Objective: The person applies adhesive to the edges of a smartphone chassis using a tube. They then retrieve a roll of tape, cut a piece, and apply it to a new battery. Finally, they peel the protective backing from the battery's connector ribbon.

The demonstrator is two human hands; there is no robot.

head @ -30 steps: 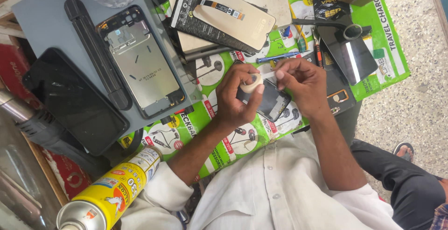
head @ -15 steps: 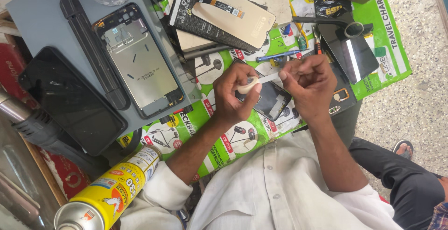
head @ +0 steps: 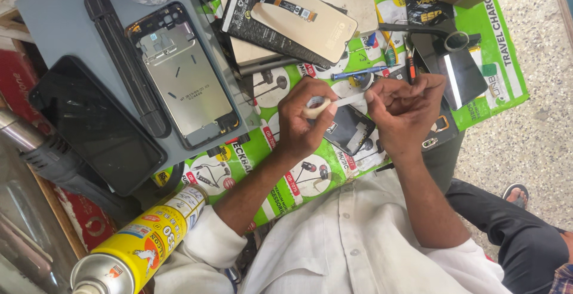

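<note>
My left hand [head: 301, 124] is closed around a small roll of white tape [head: 315, 106]. My right hand [head: 406, 112] pinches the free end of a thin white tape strip [head: 349, 99] that stretches from the roll between the two hands. Just under the hands, a small dark phone part [head: 352, 130] lies on the green printed sheet [head: 280, 174]. A phone frame [head: 182, 76] with its silvery inside facing up rests on a grey mat [head: 54, 25] to the left.
A beige display panel [head: 310, 16] lies on a dark packet at the top. A black screen [head: 98, 127] sits at the left, and a dark glass panel [head: 456, 67], tweezers and a blue pen [head: 358, 73] at the right. A yellow spray can [head: 140, 246] stands near bottom left.
The hands have drawn apart, and the tape strip between them has grown longer. The roll stays in my left hand.
</note>
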